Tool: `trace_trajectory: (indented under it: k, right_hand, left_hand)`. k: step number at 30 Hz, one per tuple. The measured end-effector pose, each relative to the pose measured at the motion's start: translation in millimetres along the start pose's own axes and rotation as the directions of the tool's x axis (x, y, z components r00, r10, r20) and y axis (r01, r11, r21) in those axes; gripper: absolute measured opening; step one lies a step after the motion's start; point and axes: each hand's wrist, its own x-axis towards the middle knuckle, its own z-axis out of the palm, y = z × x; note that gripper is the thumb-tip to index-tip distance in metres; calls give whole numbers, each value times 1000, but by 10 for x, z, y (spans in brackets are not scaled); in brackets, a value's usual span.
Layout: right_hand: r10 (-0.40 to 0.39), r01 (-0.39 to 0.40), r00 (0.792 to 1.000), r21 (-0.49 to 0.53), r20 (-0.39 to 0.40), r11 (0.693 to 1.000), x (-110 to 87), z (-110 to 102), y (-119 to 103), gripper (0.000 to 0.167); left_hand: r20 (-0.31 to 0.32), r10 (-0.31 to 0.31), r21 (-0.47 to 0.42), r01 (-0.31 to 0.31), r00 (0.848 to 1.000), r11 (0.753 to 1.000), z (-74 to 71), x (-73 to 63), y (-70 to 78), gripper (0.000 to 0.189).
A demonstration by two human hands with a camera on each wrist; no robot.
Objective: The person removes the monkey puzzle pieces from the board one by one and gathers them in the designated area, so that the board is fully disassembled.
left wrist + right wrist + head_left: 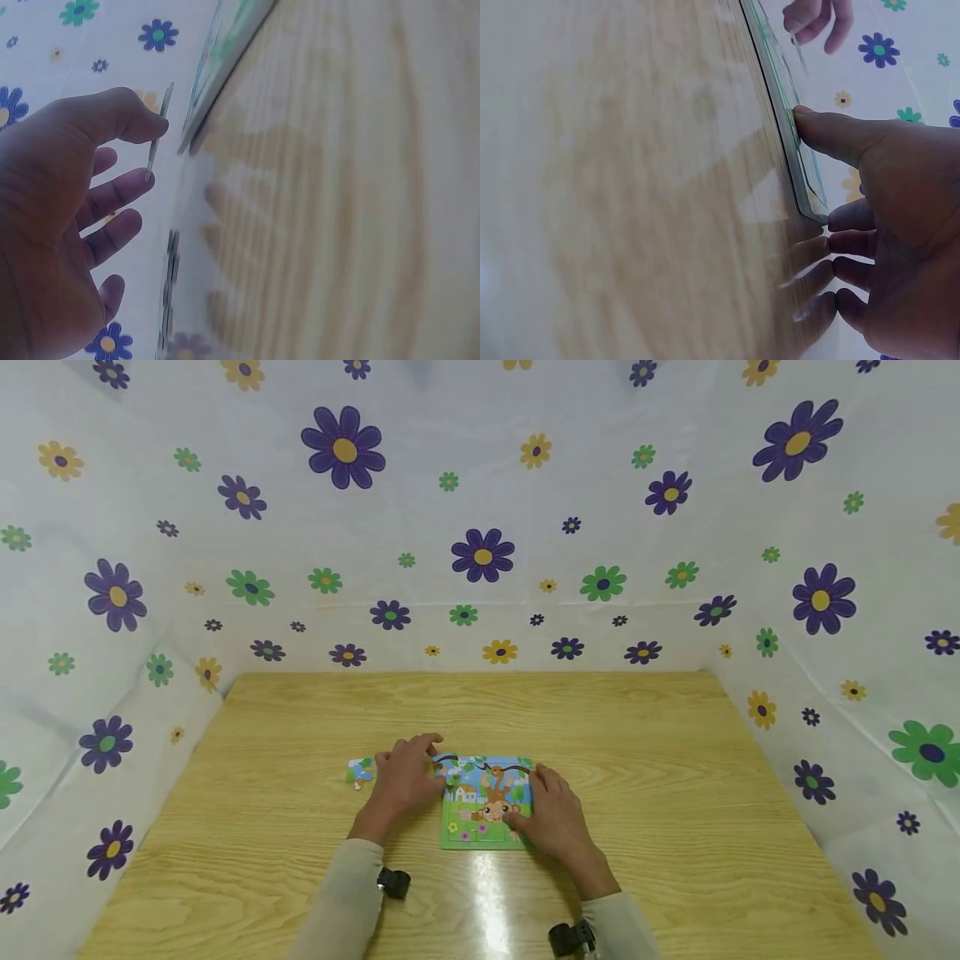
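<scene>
From where I stand, loose puzzle pieces (360,772) lie at the left on the wooden desk (637,718). Just beside them is the left of the person's two hands, the left hand (408,777), pinching a thin flat piece (154,152) between thumb and fingertip. The monkey puzzle (480,825) lies flat next, between the hands. At its right edge the right hand (557,812) grips it, thumb on top, fingers against the side.

Two grips (408,777) (557,814), two sleeves (345,893) (621,928), two wristbands (394,882) (564,940), one puzzle board (480,797), one held piece (154,154), uncountable loose pieces (362,768), one tabletop (675,768)
</scene>
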Motion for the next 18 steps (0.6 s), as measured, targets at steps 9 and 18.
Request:
trace_trajectory:
  k: [9, 18]
  right_hand:
    - [-15, 15, 1000, 0, -10, 1000, 7, -9, -2, 77]
    - [7, -7, 1000, 12, 1, 1000, -8, -13, -7, 77]
  left_hand:
    - [-3, -17, -17, 17, 1000, 1000, -125, 1, -160, 57]
    - [39, -29, 7, 29, 999, 1000, -122, 28, -221, 58]
